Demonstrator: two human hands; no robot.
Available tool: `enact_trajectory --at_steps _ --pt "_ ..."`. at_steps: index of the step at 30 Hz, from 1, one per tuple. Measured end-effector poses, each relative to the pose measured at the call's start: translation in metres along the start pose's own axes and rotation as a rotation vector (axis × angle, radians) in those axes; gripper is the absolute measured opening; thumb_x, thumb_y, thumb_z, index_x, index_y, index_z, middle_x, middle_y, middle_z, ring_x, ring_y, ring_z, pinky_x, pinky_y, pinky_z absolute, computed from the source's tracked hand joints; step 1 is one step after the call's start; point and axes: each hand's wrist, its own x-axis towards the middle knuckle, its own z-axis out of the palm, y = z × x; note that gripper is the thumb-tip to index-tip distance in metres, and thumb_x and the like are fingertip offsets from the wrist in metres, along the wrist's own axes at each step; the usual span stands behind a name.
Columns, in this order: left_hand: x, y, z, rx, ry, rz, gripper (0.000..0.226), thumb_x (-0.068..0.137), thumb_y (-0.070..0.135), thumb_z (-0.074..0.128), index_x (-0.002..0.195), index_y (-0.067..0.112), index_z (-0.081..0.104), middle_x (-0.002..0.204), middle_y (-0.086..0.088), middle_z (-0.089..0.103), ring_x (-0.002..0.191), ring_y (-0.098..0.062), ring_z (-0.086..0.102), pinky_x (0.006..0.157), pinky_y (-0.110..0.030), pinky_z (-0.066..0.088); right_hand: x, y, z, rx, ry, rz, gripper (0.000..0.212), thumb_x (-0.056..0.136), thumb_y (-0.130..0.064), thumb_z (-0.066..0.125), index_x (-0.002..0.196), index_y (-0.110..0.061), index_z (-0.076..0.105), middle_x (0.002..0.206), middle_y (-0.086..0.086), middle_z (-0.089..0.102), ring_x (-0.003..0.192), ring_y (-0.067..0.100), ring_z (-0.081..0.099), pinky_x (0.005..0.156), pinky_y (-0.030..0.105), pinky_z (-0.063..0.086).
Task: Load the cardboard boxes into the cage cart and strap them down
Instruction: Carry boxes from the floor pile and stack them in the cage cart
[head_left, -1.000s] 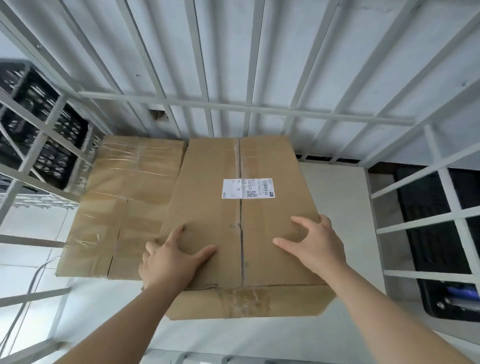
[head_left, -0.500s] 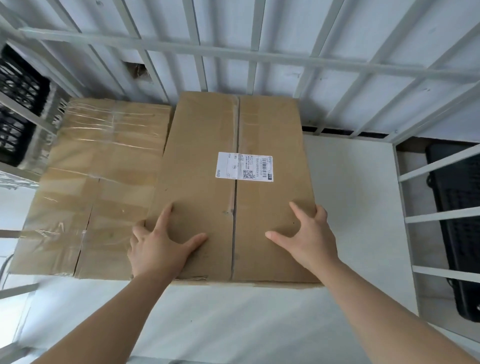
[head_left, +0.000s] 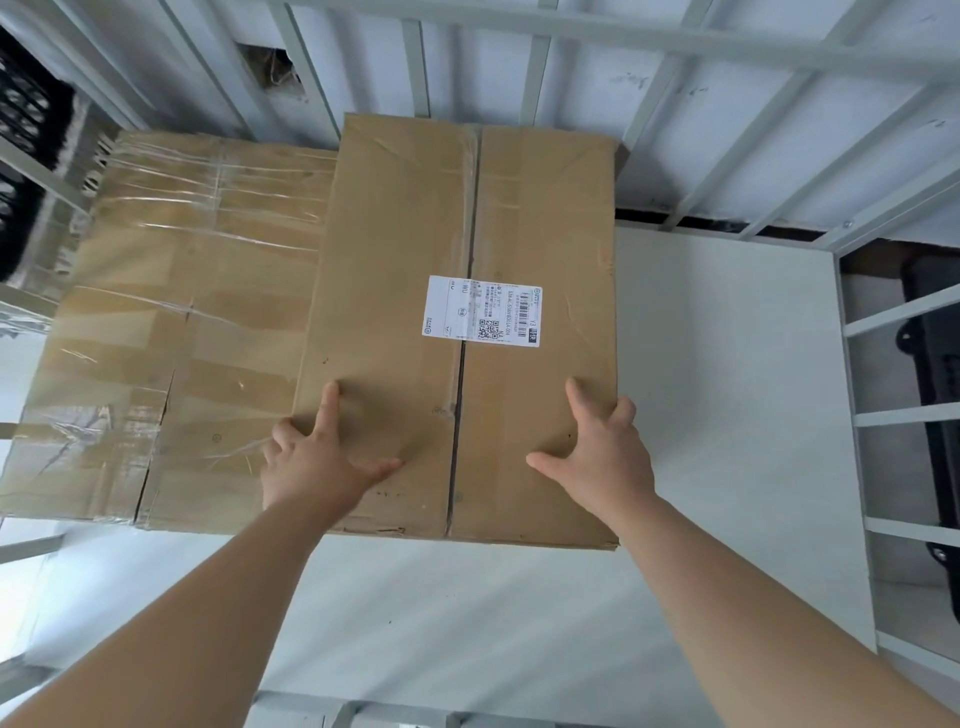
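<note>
The labelled box sits on the white floor of the cage cart, directly ahead of the person and tight against the taped box on its left; its long axis runs straight away from the body toward the back bars, the centre seam marking that line; both hands hold the near end, 1 on each side of the seam and about equally close; the left hand and the right hand each lay thumb and forefinger spread on the lid, with the other fingers bent over the side edge; whether the far end touches the back bars cannot be told; judging by this, any last push would go forward along the seam; bare floor lies to the right, likely room for 1 more box; no strap shows
</note>
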Motion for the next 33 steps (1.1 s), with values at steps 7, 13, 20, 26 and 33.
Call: enact_trajectory --at_steps 7,13,20,26,33 --pt "-0.020 0.021 -0.039 0.148 0.106 0.155 0.064 0.089 0.051 0.052 0.144 0.023 0.032 0.147 -0.007 0.034 0.133 -0.031 0.032 0.108 -0.043 0.029 -0.008 -0.010 -0.030 -0.059 0.119 -0.149 0.063 0.089 -0.042 0.057 0.143 -0.018 0.036 0.154 0.016 0.020 0.142 0.030 0.019 0.115 0.039 0.021" --pt "-0.078 0.072 -0.110 0.123 0.313 0.430 0.044 0.092 0.039 0.049 0.133 0.021 0.049 0.133 0.002 0.054 0.122 -0.024 0.047 0.098 -0.037 0.034 -0.040 -0.033 -0.119 -0.029 0.268 -0.288 0.049 0.094 -0.027 0.053 0.137 -0.005 0.044 0.151 0.012 0.034 0.138 0.029 0.031 0.113 0.037 0.028" --pt "-0.175 0.128 -0.204 0.108 0.513 0.650 0.029 0.088 0.037 0.056 0.107 0.017 0.066 0.106 0.001 0.067 0.100 -0.028 0.059 0.085 -0.036 0.041 -0.120 -0.048 -0.253 -0.048 0.440 -0.405 0.045 0.092 -0.022 0.056 0.132 -0.003 0.049 0.141 0.014 0.046 0.130 0.031 0.041 0.107 0.037 0.033" --pt "-0.269 0.156 -0.274 0.100 0.578 0.780 0.028 0.087 0.035 0.056 0.106 0.017 0.066 0.103 0.001 0.067 0.098 -0.029 0.057 0.087 -0.036 0.039 -0.209 -0.029 -0.333 -0.081 0.562 -0.396 0.047 0.091 -0.030 0.052 0.132 -0.007 0.052 0.137 0.007 0.051 0.126 0.028 0.047 0.104 0.037 0.040" --pt "-0.384 0.162 -0.318 0.152 0.579 1.024 0.043 0.090 0.043 0.053 0.128 0.025 0.057 0.126 0.005 0.060 0.118 -0.026 0.050 0.103 -0.037 0.031 -0.346 -0.007 -0.385 -0.117 0.731 -0.295 0.039 0.083 -0.019 0.067 0.118 -0.003 0.060 0.119 0.009 0.061 0.110 0.029 0.057 0.095 0.039 0.048"
